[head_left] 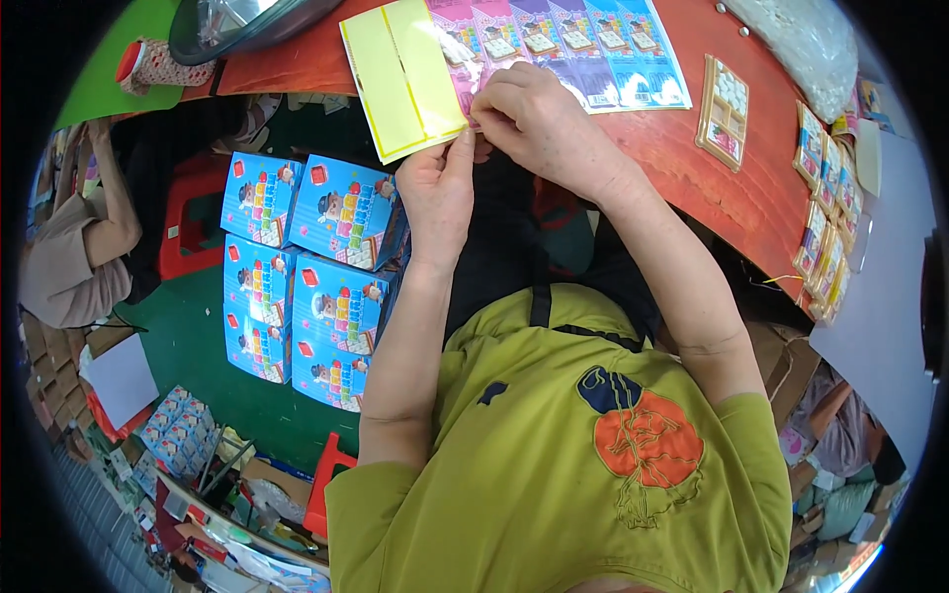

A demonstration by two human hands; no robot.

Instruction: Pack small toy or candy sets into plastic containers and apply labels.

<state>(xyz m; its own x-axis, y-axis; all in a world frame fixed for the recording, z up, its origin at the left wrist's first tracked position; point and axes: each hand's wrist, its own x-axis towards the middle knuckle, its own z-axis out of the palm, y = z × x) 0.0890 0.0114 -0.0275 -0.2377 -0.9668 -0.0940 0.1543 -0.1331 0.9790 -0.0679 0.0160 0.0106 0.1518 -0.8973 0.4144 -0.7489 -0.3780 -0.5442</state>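
Observation:
A sheet of stickers [578, 44] lies at the table's near edge, with pink, purple and blue labels in a row. Its left part is bare yellow backing [405, 79]. My left hand [440, 193] grips the sheet's near edge, thumb on top and fingers partly hidden beneath. Right beside it, my right hand [539, 124] is closed in a pinch at a pink label by the yellow part. The fingers hide whether that label's edge is lifted. To the right lies a small wooden-coloured tray [727, 114] with white tiles in it.
Several packed trays with colourful labels [825, 212] are stacked at the table's right edge, near a clear plastic bag [806, 44]. A dark basin [232, 35] and a string spool [163, 67] stand at far left. Blue boxes [341, 212] are stacked below. Another person [84, 237] sits at left.

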